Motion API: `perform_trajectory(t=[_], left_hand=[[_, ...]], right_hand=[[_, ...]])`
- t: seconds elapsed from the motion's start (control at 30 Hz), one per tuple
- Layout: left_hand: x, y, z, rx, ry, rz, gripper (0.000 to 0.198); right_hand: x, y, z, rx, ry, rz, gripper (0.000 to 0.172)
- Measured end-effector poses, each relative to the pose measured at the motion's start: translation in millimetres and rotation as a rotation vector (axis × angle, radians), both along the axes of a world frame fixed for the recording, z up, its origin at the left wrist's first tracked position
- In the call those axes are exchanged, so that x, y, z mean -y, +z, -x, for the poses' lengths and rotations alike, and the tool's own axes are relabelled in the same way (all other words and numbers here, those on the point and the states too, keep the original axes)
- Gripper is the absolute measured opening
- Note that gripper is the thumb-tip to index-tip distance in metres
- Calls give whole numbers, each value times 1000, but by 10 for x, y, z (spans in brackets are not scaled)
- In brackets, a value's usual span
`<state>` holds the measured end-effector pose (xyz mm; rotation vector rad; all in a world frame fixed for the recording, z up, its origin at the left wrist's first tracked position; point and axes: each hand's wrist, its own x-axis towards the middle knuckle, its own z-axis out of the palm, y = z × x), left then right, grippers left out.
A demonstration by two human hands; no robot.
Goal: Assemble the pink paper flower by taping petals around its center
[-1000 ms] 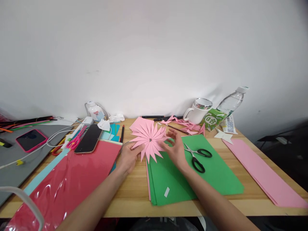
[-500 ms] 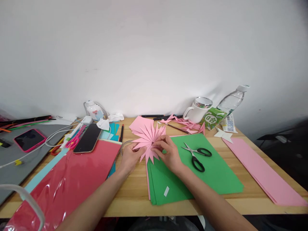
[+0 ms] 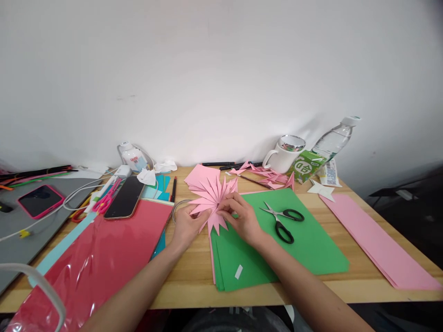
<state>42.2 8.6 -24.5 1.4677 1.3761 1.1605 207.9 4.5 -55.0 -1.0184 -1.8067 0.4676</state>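
A pink paper flower (image 3: 210,192) with many pointed petals is held up between both hands, over the left edge of a stack of green paper (image 3: 311,244). My left hand (image 3: 187,227) pinches its lower left petals between thumb and fingers. At the flower's centre and right side, my right hand (image 3: 242,217) has its fingertips pressed together on the paper; they hide part of the petals. Black-handled scissors (image 3: 283,219) lie slightly open on the green paper, right of my right hand. Near the stack's front lies a small white strip (image 3: 238,272).
Pink paper (image 3: 202,175) and pink cut pieces (image 3: 270,175) lie behind the flower. A white mug (image 3: 282,157), green carton (image 3: 306,166) and tilted water bottle (image 3: 334,140) stand back right. Leftward are a phone (image 3: 125,198) and red paper in plastic (image 3: 114,244). Folded pink paper (image 3: 377,240) lies far right.
The view has shifted slightly. Both hands stay on the paper flower in nearly the same grip, with the right fingertips still at its centre.
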Motion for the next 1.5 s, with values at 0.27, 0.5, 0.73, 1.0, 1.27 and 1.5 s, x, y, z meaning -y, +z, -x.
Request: perform_trajectory(t=[0.27,0.5,0.73,1.0,1.27,1.5], left_hand=[[13,44,-5,-85,-26,-8,16],[15,79,-21,-163,-25,-8,19],[15,67,-8,-253,-13,-44,22],[13,-7,-5,-219,-29,-98,24],[-4,41,-9,-209,-69,-119,18],[2,53,-17,-245,-79,-181,18]], right_hand=[[7,-9,-3,119,-34,-96,9],[3,54,-54,270,-27,-102,13],[12,40,-64,365,-5,-207,14],[-7,69,-73,286,56,-212,8],[-1,35,-59,368,49,-197,15],[-7,64,-53,395,47,-185,11]])
